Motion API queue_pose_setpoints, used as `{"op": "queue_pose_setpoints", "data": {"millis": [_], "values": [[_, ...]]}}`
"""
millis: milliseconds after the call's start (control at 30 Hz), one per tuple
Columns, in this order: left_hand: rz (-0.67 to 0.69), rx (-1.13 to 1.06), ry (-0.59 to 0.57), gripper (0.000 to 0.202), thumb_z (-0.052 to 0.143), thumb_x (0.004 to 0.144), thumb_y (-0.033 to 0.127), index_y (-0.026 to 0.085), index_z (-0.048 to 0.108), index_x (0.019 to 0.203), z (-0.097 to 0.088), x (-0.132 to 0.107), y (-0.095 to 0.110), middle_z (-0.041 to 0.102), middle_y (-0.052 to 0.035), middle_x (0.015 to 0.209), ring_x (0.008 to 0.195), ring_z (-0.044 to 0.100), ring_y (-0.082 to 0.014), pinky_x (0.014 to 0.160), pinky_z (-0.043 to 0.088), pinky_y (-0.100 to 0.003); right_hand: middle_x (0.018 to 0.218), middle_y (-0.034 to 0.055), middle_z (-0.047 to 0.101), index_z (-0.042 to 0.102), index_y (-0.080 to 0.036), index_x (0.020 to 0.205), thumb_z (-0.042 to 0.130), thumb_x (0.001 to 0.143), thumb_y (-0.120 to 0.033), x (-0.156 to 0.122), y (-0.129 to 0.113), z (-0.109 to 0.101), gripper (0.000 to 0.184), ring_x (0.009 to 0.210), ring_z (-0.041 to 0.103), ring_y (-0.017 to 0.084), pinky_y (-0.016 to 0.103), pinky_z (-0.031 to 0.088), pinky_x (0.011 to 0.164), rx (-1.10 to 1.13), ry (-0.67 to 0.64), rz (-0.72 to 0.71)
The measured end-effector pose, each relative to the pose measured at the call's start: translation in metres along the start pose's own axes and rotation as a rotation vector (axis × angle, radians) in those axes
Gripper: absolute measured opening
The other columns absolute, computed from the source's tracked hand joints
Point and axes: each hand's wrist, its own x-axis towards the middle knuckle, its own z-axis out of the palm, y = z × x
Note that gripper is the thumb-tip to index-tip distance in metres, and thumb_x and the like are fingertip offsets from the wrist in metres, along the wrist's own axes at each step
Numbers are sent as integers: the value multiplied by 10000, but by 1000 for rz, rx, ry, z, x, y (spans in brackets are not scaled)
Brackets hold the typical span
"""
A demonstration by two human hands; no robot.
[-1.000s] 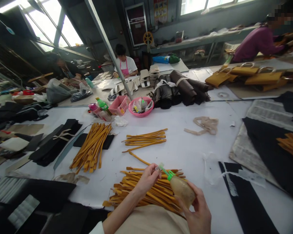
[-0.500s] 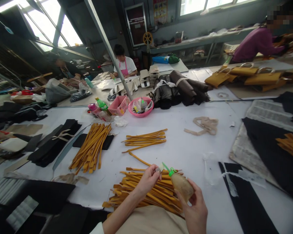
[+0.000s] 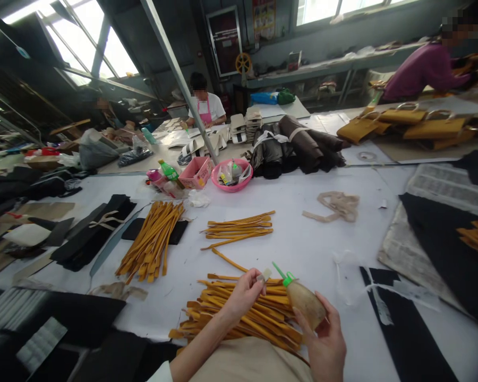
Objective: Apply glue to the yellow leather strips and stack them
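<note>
Bottle nozzle farther from left fingers

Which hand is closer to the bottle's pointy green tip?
Left. The left hand is just beside the green tip; the right hand is farther back, holding the bottle.

The right hand partly hides the green-tipped bottle.

head camera | head height | facing forward, down | worktable near, back window far
</note>
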Motion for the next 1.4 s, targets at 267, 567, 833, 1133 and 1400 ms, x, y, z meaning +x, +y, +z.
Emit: {"op": "queue_pose_setpoints", "data": {"millis": [267,567,833,1133,1400], "values": [[-51,-51,11,282,585,860,439,189,461,818,-2,0,7,548,50,647,453,311,-50,440,185,-199,1246,107,626,625,-210,1201,871,637,-375,-8,11,-15,637,1106,628,310,405,571,889,-73,-117,-116],[-78,-72,21,307,598,841,460,190,453,821,0,-3,13,537,57,648,442,306,-44,429,171,-199,1259,99,603,599,-219,1228,841,691,-364,-7,11,-16,606,1121,612,295,394,555,920,-105,-124,-155],[-91,-122,18,324,612,840,472,188,457,819,1,-3,12,537,51,654,445,303,-40,432,162,-194,1274,97,597,584,-222,1250,836,696,-382,-5,15,-15,629,1127,613,294,391,549,932,-92,-106,-141],[-84,-140,-18,319,612,859,464,190,452,828,-1,-1,10,525,58,656,441,271,-35,427,147,-200,1269,98,613,582,-228,1239,852,670,-381,-2,11,-10,648,1117,627,297,389,554,922,-12,-57,-86],[-72,-151,-37,295,594,884,441,187,452,837,-3,0,4,529,51,677,444,266,-30,425,139,-196,1235,100,640,580,-228,1233,856,654,-405,1,7,-3,665,1077,651,298,390,572,883,37,-5,-35]]}}
